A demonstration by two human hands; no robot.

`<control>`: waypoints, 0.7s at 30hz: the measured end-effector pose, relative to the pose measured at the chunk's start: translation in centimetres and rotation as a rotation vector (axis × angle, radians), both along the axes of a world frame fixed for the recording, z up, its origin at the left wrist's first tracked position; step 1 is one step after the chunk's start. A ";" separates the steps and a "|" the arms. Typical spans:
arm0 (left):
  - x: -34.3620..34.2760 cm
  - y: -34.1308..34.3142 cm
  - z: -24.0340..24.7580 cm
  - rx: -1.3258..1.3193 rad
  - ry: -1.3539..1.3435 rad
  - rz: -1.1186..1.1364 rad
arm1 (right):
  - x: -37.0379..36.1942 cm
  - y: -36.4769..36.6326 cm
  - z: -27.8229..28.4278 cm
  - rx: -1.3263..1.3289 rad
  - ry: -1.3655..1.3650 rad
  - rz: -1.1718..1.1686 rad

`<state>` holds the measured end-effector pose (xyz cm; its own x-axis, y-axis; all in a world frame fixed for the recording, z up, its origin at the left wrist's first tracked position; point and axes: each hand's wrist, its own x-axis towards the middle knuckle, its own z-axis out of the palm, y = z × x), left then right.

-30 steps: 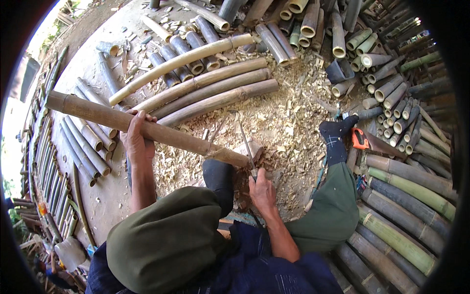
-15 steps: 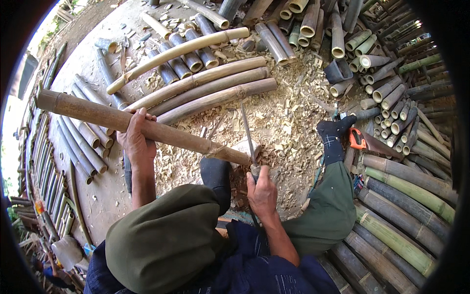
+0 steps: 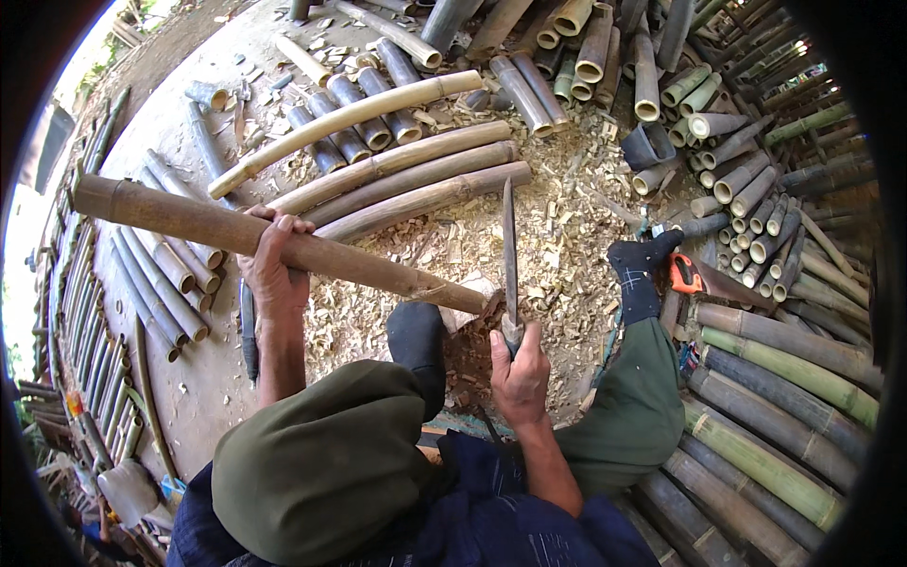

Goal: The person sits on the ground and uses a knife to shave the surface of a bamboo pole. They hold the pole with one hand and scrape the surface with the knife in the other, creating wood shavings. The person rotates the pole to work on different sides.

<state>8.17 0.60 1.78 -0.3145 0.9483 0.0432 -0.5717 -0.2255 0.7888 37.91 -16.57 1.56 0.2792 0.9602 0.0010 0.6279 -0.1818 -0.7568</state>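
brown bamboo pole [image 3: 350, 266]: handling and points of hold

location: the pole slants across in front of me, thick end out to the left, narrow end low beside a pale block [image 3: 478, 282] among the wood chips [image 3: 557, 236]. whether the block bears that end, i cannot tell from this view.

state of fingers: my left hand [image 3: 274, 269] has its fingers wrapped round the pole at about mid-length, thumb across the upper face. my right hand [image 3: 520, 378] has its fingers clenched on a knife [image 3: 511, 250], blade pointing away from me, just beside the narrow end.

handling: i judge the pole light for its length, being probably hollow, and stiff along its run. the rind looks smooth and rounded, so expect it to roll or slide under a loose hold. the wall should resist firm squeezing but may split lengthwise; the narrow end may carry splinters.

points of hold: keep the left fingers near mid-length, where the weight should roughly balance. the rough node [image 3: 408, 281] towards the narrow end could serve as a stop against sliding. keep all left fingers clear of the narrow end, within reach of the blade.
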 end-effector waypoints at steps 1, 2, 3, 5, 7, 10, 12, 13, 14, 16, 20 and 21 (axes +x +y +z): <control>0.1 -0.1 0.9 0.010 0.002 -0.016 | -0.2 -0.3 -0.8 0.073 0.019 -0.010; 0.6 0.1 1.3 0.020 -0.007 -0.046 | 0.1 -0.8 -2.0 0.145 0.027 -0.032; 0.4 0.2 1.7 0.052 -0.002 -0.063 | 0.6 -1.0 -5.5 -0.034 0.033 -0.015; 1.5 -0.6 2.8 -0.021 0.054 -0.021 | 1.6 -1.6 -7.7 -0.316 -0.129 0.010; 2.3 -1.7 4.2 -0.149 0.007 0.042 | 2.5 -2.2 -7.8 -0.427 -0.135 0.016; 0.3 -0.9 2.7 -0.191 0.007 0.303 | 1.4 -0.4 -2.6 -0.245 -0.009 -0.002; 0.3 -0.8 2.2 -0.147 0.086 0.250 | 1.3 -0.2 -1.6 -0.049 -0.042 0.024; 0.4 -0.9 2.4 -0.136 0.066 0.223 | 1.2 -0.6 -1.9 0.043 -0.047 0.023; 0.7 -0.9 2.5 -0.125 0.045 0.193 | 1.2 -1.0 -2.5 0.134 -0.055 0.020; 1.0 -0.6 2.7 -0.085 0.049 0.119 | 2.1 -1.2 -8.6 -0.208 -0.098 0.014; -0.2 -1.7 3.2 -0.045 0.052 0.040 | 2.1 -0.4 -6.5 -0.274 -0.128 0.064; -1.1 -2.1 3.1 -0.052 0.052 -0.020 | 1.5 -0.2 -5.0 -0.212 -0.061 0.074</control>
<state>7.04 -1.48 4.84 -0.2936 0.9559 0.0095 -0.5340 -0.1723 0.8277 39.42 -16.78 -3.41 0.2139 0.9585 -0.1885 0.6886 -0.2848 -0.6669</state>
